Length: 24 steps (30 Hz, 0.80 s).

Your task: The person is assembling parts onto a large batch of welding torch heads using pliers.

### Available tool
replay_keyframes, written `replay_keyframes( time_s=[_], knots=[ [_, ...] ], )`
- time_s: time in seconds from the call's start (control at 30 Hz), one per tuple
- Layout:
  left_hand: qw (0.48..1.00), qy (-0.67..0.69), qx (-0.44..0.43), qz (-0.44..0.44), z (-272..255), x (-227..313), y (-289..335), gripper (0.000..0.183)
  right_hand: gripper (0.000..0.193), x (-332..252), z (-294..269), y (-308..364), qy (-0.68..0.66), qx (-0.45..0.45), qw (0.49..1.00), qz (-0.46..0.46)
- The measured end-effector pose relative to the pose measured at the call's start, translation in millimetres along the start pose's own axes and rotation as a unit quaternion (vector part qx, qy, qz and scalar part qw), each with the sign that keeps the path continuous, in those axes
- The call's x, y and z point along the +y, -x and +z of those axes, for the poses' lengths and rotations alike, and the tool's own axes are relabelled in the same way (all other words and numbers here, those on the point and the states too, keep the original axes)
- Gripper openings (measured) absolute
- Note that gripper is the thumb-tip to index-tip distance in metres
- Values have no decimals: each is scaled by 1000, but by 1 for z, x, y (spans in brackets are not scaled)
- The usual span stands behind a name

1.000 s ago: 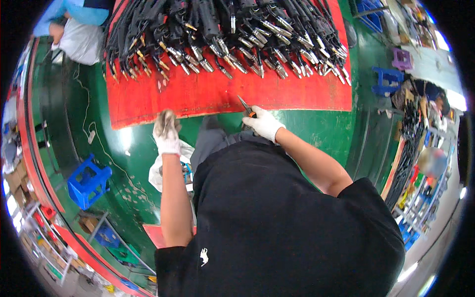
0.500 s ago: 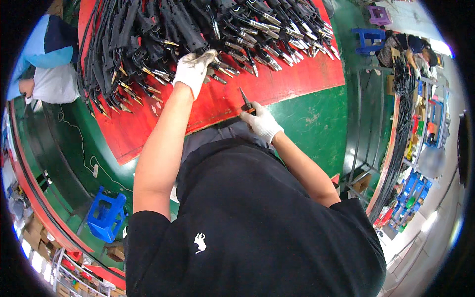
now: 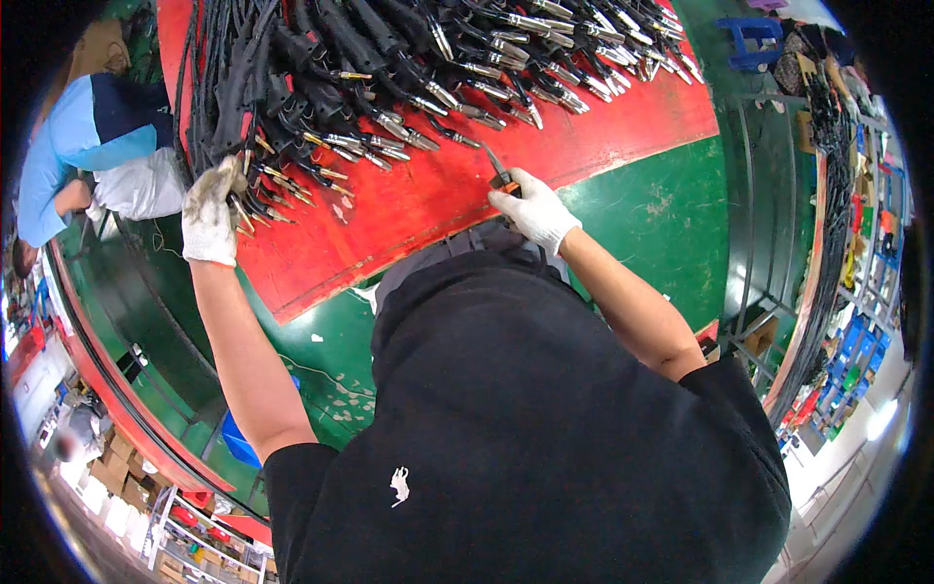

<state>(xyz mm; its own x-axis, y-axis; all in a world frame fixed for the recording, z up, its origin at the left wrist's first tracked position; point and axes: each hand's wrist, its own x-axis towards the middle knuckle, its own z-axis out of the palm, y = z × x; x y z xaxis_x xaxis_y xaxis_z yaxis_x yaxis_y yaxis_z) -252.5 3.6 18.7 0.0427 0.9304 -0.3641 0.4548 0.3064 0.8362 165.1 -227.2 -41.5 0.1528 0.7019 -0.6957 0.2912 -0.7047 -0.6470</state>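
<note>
A dense heap of black cables [image 3: 321, 92] with thick black sleeves and silver or brass-coloured metal ends covers the far part of a red table [image 3: 428, 209]. My left hand [image 3: 209, 216], in a stained white work glove, is at the heap's left edge. Its fingers are curled against the cable ends there; what lies inside them is mostly hidden. My right hand [image 3: 535, 209], also gloved in white, is closed around needle-nose pliers [image 3: 501, 173] with an orange and black handle. Their grey tip points up and away, just short of the nearest metal ends.
At the far left a person in a blue top [image 3: 73, 146] stands beside a white bag [image 3: 141, 185]. Long black cables [image 3: 827, 224] lie on a rack to the right. Blue stools [image 3: 749, 44] stand on the green floor [image 3: 652, 224]. My body is against the table's near edge.
My left hand has moved left, from the middle of the heap to its left edge. The right hand still holds the pliers. The whole view has shifted a little.
</note>
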Motion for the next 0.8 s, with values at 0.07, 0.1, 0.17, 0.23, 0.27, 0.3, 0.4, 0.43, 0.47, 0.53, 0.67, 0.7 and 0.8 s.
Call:
replay_keyframes(
  time_s=[0.07, 0.1, 0.17, 0.23, 0.27, 0.3, 0.4, 0.43, 0.47, 0.53, 0.67, 0.7, 0.8],
  knots=[
    [997, -48, 13, -59, -8, -9, 1, 29, 47, -9, 5, -1, 5, -3, 1000, -13],
    [981, -151, 118, 31, 5, -5, 8, 28, 47, -13, 6, -2, 6, -10, 1000, -20],
    [936, -247, 221, 116, 27, 1, 18, 27, 47, -19, 9, -1, 10, -20, 999, -26],
    [957, -93, 177, 211, 49, 10, 19, 27, 48, -28, 10, -2, 5, -33, 999, -16],
    [963, 143, 97, 206, 69, 4, 16, 26, 48, -26, 12, -5, 7, -35, 999, -17],
    [910, 369, 14, 190, 87, -1, 14, 24, 48, -23, 14, -9, 2, -36, 999, -24],
    [962, -88, 84, 243, 128, 25, 0, 21, 48, -26, 15, -12, 2, -28, 999, -31],
    [962, -107, 86, 235, 135, 24, -7, 21, 48, -29, 15, -11, 11, -27, 999, -32],
    [981, -59, 71, 171, 140, 19, -20, 23, 48, -33, 15, -9, 11, -29, 999, -32],
    [987, -18, 64, 149, 149, 31, -26, 23, 47, -35, 13, -7, -48, -42, 998, -17],
    [996, 7, 1, 86, 164, 35, -29, 24, 44, -32, 12, -3, -99, -54, 994, 13],
    [995, -69, 4, 74, 169, 30, -31, 29, 42, -38, 12, 0, -55, -44, 997, 7],
    [980, -192, -39, 29, 187, 34, -36, 41, 41, -35, 17, -6, -2, -37, 999, -22]
  ],
)
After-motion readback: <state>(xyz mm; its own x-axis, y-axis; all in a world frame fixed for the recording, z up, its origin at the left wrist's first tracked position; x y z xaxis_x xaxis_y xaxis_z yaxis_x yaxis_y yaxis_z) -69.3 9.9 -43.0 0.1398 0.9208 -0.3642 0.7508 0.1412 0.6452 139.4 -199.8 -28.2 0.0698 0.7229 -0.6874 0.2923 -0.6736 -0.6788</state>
